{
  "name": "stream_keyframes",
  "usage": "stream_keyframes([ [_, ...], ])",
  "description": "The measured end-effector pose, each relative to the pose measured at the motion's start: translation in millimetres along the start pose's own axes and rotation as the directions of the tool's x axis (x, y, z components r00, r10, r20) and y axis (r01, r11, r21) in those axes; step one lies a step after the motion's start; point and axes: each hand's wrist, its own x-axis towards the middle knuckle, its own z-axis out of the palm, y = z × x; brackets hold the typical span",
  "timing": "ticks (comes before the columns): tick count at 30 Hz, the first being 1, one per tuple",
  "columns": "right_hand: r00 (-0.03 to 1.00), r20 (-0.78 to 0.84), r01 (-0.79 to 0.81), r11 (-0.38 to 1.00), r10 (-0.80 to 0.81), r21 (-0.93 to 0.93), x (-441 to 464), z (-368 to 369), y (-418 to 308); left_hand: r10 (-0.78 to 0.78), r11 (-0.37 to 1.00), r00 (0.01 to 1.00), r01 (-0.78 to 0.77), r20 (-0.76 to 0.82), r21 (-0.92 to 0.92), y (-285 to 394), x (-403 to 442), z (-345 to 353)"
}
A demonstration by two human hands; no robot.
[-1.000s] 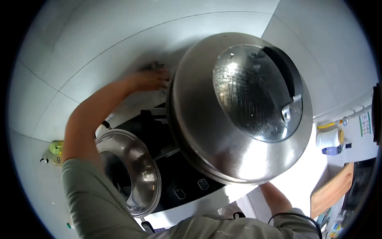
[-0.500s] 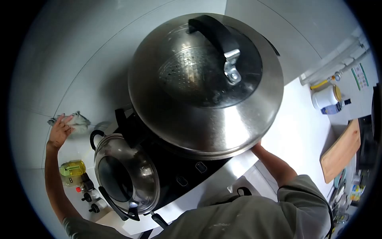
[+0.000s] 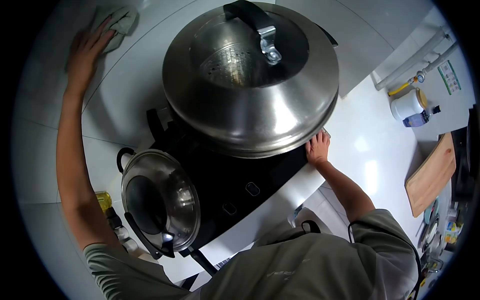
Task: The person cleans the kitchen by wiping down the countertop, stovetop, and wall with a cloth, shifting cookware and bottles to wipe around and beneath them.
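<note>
My left hand (image 3: 89, 50) is raised high at the upper left, fingers spread, pressing a grey-green cloth (image 3: 120, 25) against the tiled wall (image 3: 115, 95). Below the large lidded steel pot (image 3: 250, 105), my right hand (image 3: 318, 148) rests on the right edge of the black cooktop (image 3: 260, 172). Its fingers lie apart, and I see nothing in them. A smaller pan with a steel and glass lid (image 3: 182, 205) stands on the cooktop's left side, near my left forearm.
Bottles (image 3: 104, 201) stand behind my left forearm. On the right are a white jar (image 3: 406, 106), a purple-labelled bottle (image 3: 416, 120), a wooden board (image 3: 431, 175) and a yellow gas hose (image 3: 398, 90). Dishes lie at the lower right.
My left hand has moved with the cloth from behind the large pot, down to the left, then up the wall. My right hand has come into view from behind the pot.
</note>
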Motion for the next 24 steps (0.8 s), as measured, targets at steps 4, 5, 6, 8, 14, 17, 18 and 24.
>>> stream_keyframes([
  [4, 1.0, 0.014, 0.014, 0.999, -0.015, 0.048, 1.9, -4.4, 3.4, -0.113, 0.877, 0.992, 0.072, -0.059, -0.475, -14.5, -6.8, -6.1],
  [5, 1.0, 0.012, 0.01, 0.997, -0.011, 0.082, 2.8, -5.1, 3.9, -0.15, 0.901, 0.984, 0.095, -0.099, -0.423, -11.2, -11.6, -23.9],
  [6, 1.0, 0.022, 0.004, 0.99, -0.007, 0.141, 3.9, -8.6, 5.8, -0.181, 0.919, 0.972, 0.115, -0.146, -0.377, -7.4, -14.7, -49.1],
  [8, 1.0, 0.015, -0.018, 0.979, 0.016, 0.205, 2.3, -19.6, 4.5, -0.342, 0.897, 0.924, 0.265, -0.172, -0.355, 11.2, -16.0, -107.2],
  [14, 0.994, -0.107, 0.059, 0.893, -0.013, 0.445, -59.0, -28.7, 21.7, -0.425, 0.646, 0.905, 0.283, -0.027, -0.709, 163.6, -14.0, -294.5],
  [17, 0.991, -0.115, 0.116, 0.859, -0.067, 0.499, -100.4, -46.6, 37.4, 0.011, 0.347, 0.997, 0.071, 0.08, -0.935, 278.9, 0.1, -329.4],
  [18, 0.989, -0.121, 0.13, 0.852, -0.079, 0.507, -114.8, -57.9, 44.9, 0.254, 0.365, 0.966, -0.045, 0.053, -0.93, 318.1, 23.2, -326.9],
  [24, 0.995, -0.098, 0.054, 0.834, 0.0, 0.55, -224.5, -110.3, 122.6, 0.048, 0.176, 0.994, 0.093, 0.103, -0.98, 535.2, 21.8, -183.6],
])
